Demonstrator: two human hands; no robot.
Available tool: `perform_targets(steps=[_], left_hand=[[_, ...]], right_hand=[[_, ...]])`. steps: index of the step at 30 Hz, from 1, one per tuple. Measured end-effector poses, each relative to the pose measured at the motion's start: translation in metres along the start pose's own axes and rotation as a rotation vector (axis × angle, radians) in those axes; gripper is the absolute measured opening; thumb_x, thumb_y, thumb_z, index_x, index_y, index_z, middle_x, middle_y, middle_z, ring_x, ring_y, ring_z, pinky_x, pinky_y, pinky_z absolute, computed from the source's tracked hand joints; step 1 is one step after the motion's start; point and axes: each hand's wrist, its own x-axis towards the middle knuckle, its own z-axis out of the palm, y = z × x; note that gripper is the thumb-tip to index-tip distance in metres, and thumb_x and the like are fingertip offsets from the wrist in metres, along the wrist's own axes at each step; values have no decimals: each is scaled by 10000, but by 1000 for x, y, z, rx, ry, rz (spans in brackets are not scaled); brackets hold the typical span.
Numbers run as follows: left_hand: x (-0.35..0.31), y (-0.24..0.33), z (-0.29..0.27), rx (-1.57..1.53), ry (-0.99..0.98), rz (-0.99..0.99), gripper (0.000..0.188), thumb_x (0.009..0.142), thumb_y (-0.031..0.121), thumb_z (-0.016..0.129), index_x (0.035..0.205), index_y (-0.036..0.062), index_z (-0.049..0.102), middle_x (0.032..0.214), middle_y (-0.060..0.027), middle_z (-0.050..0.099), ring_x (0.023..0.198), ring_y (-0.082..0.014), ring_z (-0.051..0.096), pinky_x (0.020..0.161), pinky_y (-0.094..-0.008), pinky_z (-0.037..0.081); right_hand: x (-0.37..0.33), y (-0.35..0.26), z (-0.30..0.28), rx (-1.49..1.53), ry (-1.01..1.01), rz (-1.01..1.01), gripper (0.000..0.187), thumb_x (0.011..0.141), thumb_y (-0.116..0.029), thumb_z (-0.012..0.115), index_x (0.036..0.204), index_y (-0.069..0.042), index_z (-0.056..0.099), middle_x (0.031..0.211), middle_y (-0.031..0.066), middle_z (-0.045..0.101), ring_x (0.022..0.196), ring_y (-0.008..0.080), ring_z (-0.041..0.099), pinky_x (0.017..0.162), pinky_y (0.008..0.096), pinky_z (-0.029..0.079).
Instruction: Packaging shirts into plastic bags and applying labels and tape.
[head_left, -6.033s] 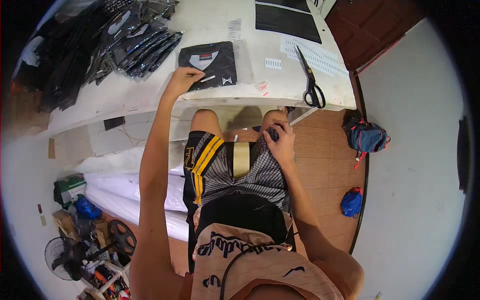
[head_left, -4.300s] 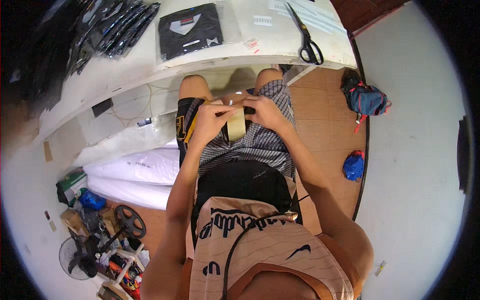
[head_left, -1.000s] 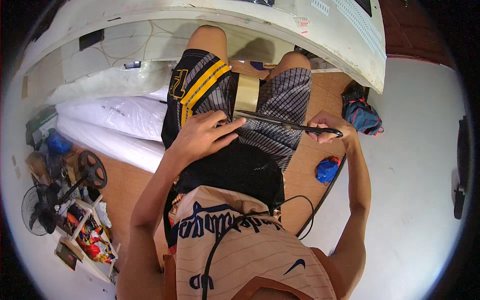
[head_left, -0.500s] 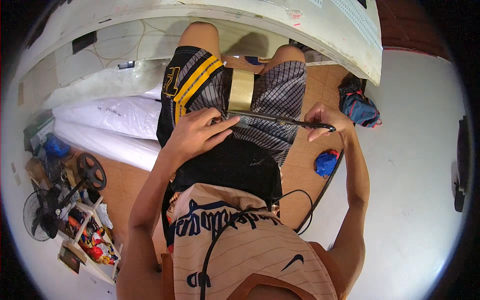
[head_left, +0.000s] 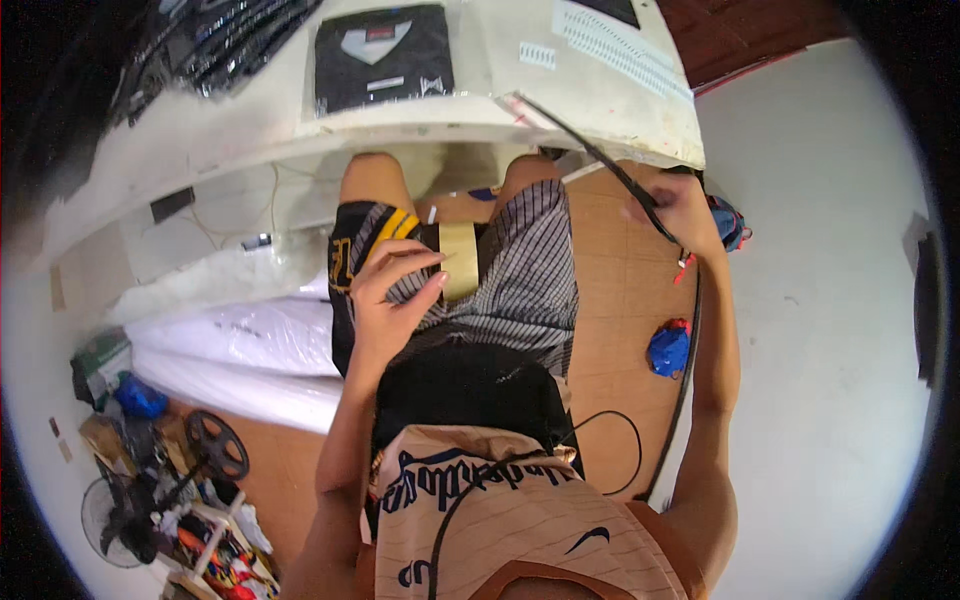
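Note:
A pair of dark long-bladed scissors [head_left: 600, 155] is in my right hand [head_left: 680, 212], whose fingers are closed at the handle end. The hand is smeared by motion, and the blades point up and left, their tip over the white tabletop's front edge. A roll of tan packing tape [head_left: 460, 262] rests between my thighs. My left hand [head_left: 385, 305] is beside the roll, with fingers apart and thumb stretched out. Its fingertips are close to the tape's left side; whether they touch it I cannot tell.
On the white table [head_left: 490, 115] ahead lies a packaged black shirt [head_left: 385, 60]; more dark packages [head_left: 215, 45] are at its far left. White wrapped rolls [head_left: 240, 350] lie left of my legs. A blue bag [head_left: 668, 348] is on the floor, and a fan [head_left: 120, 525] stands lower left.
The scissors have moved from over my lap up and to the right, toward the table edge. My left hand has come away from them. The view has tilted up, showing more tabletop.

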Motion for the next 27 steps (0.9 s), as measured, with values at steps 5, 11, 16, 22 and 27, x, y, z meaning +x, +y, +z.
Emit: perform_targets(steps=[5,11,16,22,27], left_hand=[[17,3,4,-47,-50,17,196,767,-48,691,954,-8,650,973,-84,605,829,-134,567,737,-242,453],[46,10,-11,-40,-46,-72,155,823,-16,659,977,-17,651,956,-65,620,855,-113,577,740,-235,453],[81,21,-23,-162,-39,-177,158,823,37,668,979,12,665,905,-38,646,777,-88,587,685,-228,456],[107,27,-31,-136,-144,-194,192,854,8,632,1045,-5,635,959,-38,655,872,-90,592,803,-227,453],[111,27,-29,-165,-191,-207,204,855,1,623,1059,6,634,945,-27,649,862,-78,586,812,-223,444]], right_hand=[[66,-6,27,-149,469,-54,346,721,-246,796,700,38,601,506,57,425,520,101,333,466,296,322],[122,10,34,-153,489,-12,382,672,-329,800,771,17,670,717,240,628,703,389,637,638,421,500],[125,0,19,-264,453,-64,355,671,-292,784,727,31,650,685,230,622,669,384,629,604,412,490],[111,-54,33,80,434,-412,312,749,-242,748,894,23,670,810,162,672,726,252,652,671,324,507],[71,-159,74,657,14,-452,247,799,-182,736,969,-7,696,859,25,670,791,72,592,737,246,496]])
